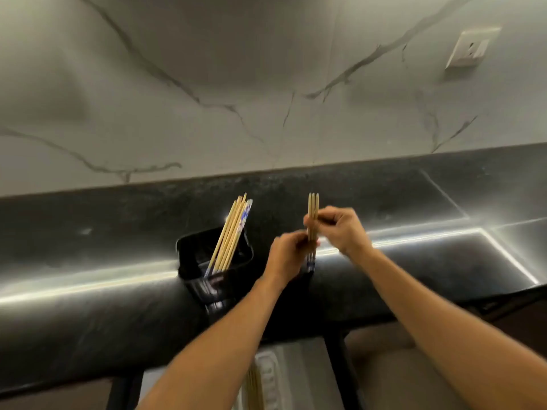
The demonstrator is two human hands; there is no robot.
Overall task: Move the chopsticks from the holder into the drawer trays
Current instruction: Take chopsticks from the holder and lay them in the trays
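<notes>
Holding a small bundle of chopsticks point(313, 207) upright, both hands meet above the black table point(88, 232). The right hand point(344, 229) pinches the bundle at its upper part, with the fingers curled around the sticks. The left hand point(285, 255) grips the same bundle lower down, just below the right one. The pale top ends stand free above the fingers. The lower ends, with a blue pattern, show under the left hand, close to the table surface; I cannot tell if they touch it.

To the left of the hands the black holder point(185, 250) stands on the table. Inside it the remaining chopsticks point(229, 232) lean to the right, and at least one of them has a blue and white decoration. Below the table edge, between the two forearms, a light grey drawer tray point(299, 368) is seen, and it seems that a few wooden sticks point(254, 389) lie in it, though this part is blurred. Behind the table rises a marble wall point(236, 84) with a white socket point(470, 48) at the upper right.
</notes>
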